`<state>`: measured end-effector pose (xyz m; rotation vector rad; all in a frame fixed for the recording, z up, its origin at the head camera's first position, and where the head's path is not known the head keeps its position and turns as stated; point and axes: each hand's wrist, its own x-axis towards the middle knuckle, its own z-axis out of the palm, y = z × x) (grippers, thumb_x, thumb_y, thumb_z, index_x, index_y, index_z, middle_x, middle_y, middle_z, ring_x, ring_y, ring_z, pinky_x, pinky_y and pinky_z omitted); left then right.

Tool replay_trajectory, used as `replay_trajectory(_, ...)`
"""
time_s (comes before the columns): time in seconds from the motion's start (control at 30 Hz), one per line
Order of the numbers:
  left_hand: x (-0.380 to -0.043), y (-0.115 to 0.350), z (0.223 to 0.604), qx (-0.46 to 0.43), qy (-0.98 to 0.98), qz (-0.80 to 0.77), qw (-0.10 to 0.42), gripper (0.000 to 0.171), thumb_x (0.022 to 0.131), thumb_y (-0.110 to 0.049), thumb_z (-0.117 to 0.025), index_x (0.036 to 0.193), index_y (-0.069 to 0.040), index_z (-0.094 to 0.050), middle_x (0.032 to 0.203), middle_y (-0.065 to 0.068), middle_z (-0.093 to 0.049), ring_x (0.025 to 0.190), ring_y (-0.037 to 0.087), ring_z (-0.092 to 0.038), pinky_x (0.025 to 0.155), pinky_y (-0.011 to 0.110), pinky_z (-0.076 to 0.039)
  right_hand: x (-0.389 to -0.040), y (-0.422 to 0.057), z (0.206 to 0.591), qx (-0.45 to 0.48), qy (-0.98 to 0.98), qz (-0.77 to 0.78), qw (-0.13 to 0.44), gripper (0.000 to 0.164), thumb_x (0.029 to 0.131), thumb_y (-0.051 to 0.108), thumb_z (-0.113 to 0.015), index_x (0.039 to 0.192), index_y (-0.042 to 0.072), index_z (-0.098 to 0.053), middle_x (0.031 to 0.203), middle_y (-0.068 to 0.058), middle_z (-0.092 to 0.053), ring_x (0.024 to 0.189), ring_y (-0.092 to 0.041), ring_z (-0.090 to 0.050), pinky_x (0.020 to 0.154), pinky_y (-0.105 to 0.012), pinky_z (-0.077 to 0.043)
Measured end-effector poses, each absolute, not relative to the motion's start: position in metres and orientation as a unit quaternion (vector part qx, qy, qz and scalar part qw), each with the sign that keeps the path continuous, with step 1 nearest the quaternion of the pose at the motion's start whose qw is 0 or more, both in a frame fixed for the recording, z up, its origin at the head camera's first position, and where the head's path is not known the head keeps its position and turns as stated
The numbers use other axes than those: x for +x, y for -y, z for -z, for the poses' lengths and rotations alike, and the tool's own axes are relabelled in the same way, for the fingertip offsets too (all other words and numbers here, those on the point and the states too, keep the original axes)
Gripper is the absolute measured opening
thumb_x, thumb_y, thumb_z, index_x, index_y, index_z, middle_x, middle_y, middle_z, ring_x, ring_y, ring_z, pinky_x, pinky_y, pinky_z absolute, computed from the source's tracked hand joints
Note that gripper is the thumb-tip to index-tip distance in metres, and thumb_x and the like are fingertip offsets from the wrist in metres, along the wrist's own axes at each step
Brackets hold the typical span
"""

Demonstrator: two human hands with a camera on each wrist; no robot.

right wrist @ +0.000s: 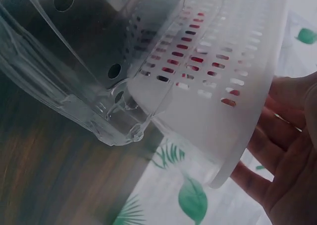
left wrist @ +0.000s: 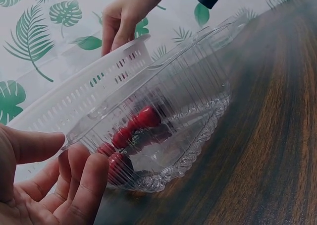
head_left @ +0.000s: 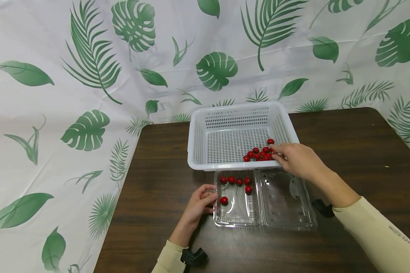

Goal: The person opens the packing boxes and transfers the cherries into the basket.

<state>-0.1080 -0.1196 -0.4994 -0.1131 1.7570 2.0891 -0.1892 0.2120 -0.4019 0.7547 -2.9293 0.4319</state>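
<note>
My left hand (head_left: 201,201) pinches the left rim of a hinged clear plastic clamshell box (left wrist: 198,91), thumb above and fingers below the edge. Several red cherries (head_left: 231,180), some with stems, lie in its left half, mostly in a row along the far side. My right hand (head_left: 300,159) reaches over the near right corner of a white perforated basket (head_left: 205,166), fingertips down among a heap of cherries (head_left: 256,156). In the right wrist view its fingertips are hidden behind the basket wall (right wrist: 198,106); I cannot tell whether they grip a cherry.
The box's lid half (head_left: 285,201) lies flat to the right, its far edge close to the basket. Both stand on a dark wooden table (head_left: 157,159). A white leaf-patterned sheet (head_left: 177,87) hangs behind and on the left. Black cameras sit at both wrists.
</note>
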Motion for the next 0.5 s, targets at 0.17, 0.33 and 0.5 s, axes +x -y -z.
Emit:
replay_trajectory(0.17,-0.108,0.120,0.501,-0.041,-0.629,-0.750,0.203,0.037,0.094,-0.008,-0.064,0.123,0.006,-0.049,0.083,0.002,-0.060,0.067,0.011,-0.056,0.054,0.024,-0.050,-0.182,-0.204,0.399,0.236,0.953,-0.163,0.094,0.041,0.086,0.018,-0.075,0.124,0.005,-0.067,0.101,-0.013,-0.072,0.071,-0.021,-0.062,0.049,-0.034,-0.043)
replay_trajectory(0.33,-0.109,0.119,0.502,-0.043,-0.628,-0.750,0.205,0.036,0.093,-0.008,-0.064,0.123,0.006,-0.050,0.083,0.002,-0.060,0.067,0.011,-0.056,0.055,0.024,-0.050,-0.168,-0.181,0.396,0.275,0.930,-0.204,0.138,0.036,0.082,0.014,-0.079,0.117,0.007,-0.071,0.093,-0.007,-0.072,0.067,-0.016,-0.059,0.051,-0.030,-0.045)
replay_trajectory(0.5,-0.109,0.120,0.503,-0.041,-0.628,-0.749,0.206,0.036,0.093,-0.009,-0.065,0.122,0.005,-0.050,0.083,0.001,-0.060,0.067,0.010,-0.056,0.055,0.024,-0.051,-0.152,-0.153,0.403,0.341,0.913,-0.205,0.085,0.023,0.083,0.019,-0.079,0.104,0.012,-0.075,0.090,0.003,-0.070,0.070,-0.008,-0.060,0.057,-0.027,-0.049)
